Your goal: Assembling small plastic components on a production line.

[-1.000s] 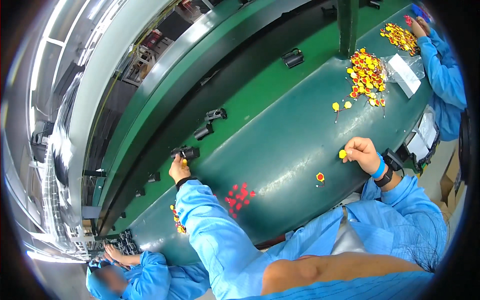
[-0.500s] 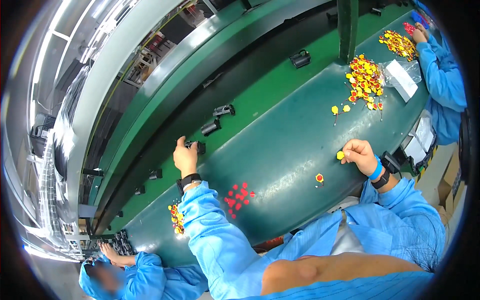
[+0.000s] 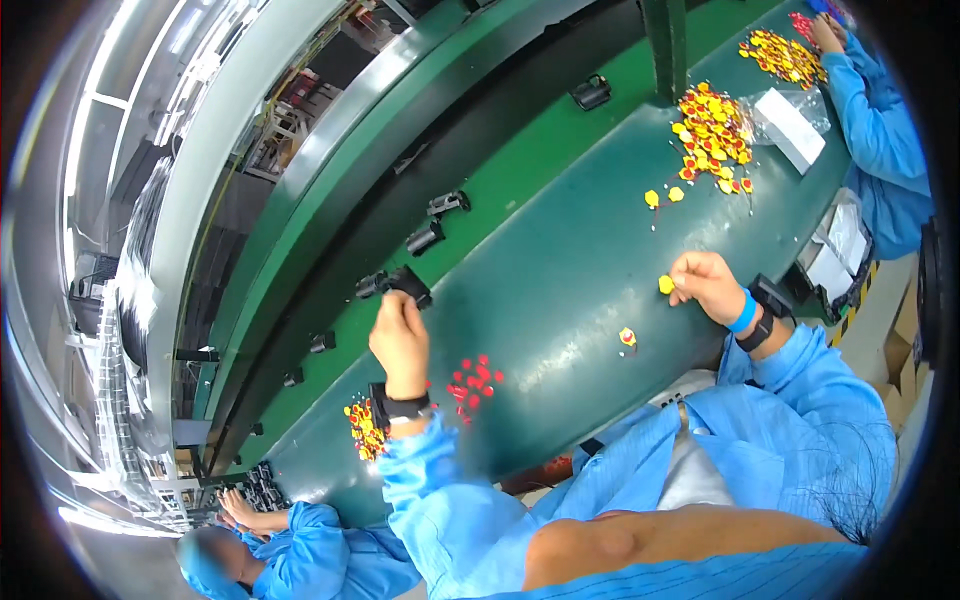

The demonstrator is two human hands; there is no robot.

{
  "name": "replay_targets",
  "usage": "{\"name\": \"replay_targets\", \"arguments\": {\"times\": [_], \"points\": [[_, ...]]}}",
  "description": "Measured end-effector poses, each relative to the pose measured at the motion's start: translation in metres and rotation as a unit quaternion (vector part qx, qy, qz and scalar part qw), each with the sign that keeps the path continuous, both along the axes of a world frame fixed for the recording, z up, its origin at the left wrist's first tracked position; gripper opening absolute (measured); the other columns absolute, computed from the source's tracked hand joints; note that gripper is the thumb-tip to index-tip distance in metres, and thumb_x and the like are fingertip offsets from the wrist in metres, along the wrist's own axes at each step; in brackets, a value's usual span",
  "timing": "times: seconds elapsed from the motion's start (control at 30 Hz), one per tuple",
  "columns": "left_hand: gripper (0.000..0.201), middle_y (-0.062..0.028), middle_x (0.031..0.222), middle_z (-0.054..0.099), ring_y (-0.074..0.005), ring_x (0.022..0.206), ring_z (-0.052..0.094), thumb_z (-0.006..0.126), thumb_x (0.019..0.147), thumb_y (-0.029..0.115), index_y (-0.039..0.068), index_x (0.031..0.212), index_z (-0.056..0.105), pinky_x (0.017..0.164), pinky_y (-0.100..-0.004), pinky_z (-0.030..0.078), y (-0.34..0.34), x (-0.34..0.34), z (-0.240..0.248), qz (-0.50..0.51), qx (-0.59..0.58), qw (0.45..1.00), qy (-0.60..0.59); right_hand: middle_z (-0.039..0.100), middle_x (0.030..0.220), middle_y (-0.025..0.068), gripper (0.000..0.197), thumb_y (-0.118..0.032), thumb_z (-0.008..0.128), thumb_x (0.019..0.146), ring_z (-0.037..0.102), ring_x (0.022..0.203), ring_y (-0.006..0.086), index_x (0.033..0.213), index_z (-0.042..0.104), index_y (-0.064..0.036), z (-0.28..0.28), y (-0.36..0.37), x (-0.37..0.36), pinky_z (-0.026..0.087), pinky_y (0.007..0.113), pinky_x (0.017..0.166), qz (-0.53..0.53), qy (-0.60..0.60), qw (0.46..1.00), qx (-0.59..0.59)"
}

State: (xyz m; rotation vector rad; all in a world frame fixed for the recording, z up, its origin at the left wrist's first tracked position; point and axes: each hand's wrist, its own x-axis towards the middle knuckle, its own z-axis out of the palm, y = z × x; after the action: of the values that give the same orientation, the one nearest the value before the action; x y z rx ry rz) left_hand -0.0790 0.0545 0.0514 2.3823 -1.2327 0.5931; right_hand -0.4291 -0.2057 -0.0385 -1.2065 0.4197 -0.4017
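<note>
My left hand [image 3: 402, 345] is closed on a black plastic part [image 3: 411, 286] at the edge of the green belt. Another black part [image 3: 370, 285] lies on the belt just beside it. Over the dark green worktop, my right hand [image 3: 708, 284] pinches a small yellow hexagonal piece [image 3: 666, 284] between thumb and fingers. Below that hand a single yellow-and-red piece [image 3: 628, 337] with a thin wire lies on the worktop. Small red pieces [image 3: 474, 385] are scattered to the right of my left wrist, and a small yellow-and-red heap [image 3: 367, 430] sits to its left.
A large heap of yellow-and-red pieces [image 3: 712, 135] lies at the back right, beside a clear bag with a white sheet [image 3: 790, 130]. More black parts [image 3: 425, 237] rest along the green belt [image 3: 520, 190]. A green post [image 3: 664, 50] rises behind. Co-workers sit at far right and lower left.
My left hand has drawn back from the belt toward the worktop, lifting a black part. My right hand still holds the yellow piece; the whole view has shifted slightly.
</note>
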Motion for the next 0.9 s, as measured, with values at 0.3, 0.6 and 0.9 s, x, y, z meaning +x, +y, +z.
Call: {"name": "replay_targets", "arguments": {"times": [0.3,0.6,0.9], "points": [[0.015,-0.0119,0.087,0.062,-0.0243,0.061,0.06,0.064,0.073,0.002,0.007,0.087,0.061,0.05,-0.0322,0.048,-0.018,-0.155,-0.005,-0.171,0.034,0.966,-0.191,0.031,0.146,0.0198,0.021,-0.012,0.049,0.095,0.056,0.112,0.0412,0.114,0.058,-0.0098,0.044,0.053,0.048,0.053,0.048,0.088,0.238,-0.215,0.852,0.414],[0.018,-0.0189,0.104,0.061,-0.0294,0.08,0.065,0.064,0.068,-0.002,0.006,0.085,0.066,0.06,-0.032,0.052,-0.026,-0.209,-0.014,-0.258,-0.052,0.965,0.005,0.049,0.13,0.023,0.014,-0.016,0.056,0.091,0.058,0.108,0.0264,0.097,0.057,-0.0033,0.058,0.046,0.029,0.043,0.039,0.097,0.217,-0.18,0.92,0.273],[0.019,-0.0171,0.114,0.058,-0.0239,0.101,0.058,0.057,0.073,-0.007,0.0,0.088,0.067,0.077,-0.0304,0.048,-0.012,-0.212,0.004,-0.29,-0.2,0.857,0.377,0.064,0.107,0.0208,0.02,-0.018,0.056,0.092,0.067,0.091,0.026,0.095,0.058,0.0021,0.08,0.021,0.016,0.054,0.036,0.083,0.314,-0.074,0.932,0.164]]}}
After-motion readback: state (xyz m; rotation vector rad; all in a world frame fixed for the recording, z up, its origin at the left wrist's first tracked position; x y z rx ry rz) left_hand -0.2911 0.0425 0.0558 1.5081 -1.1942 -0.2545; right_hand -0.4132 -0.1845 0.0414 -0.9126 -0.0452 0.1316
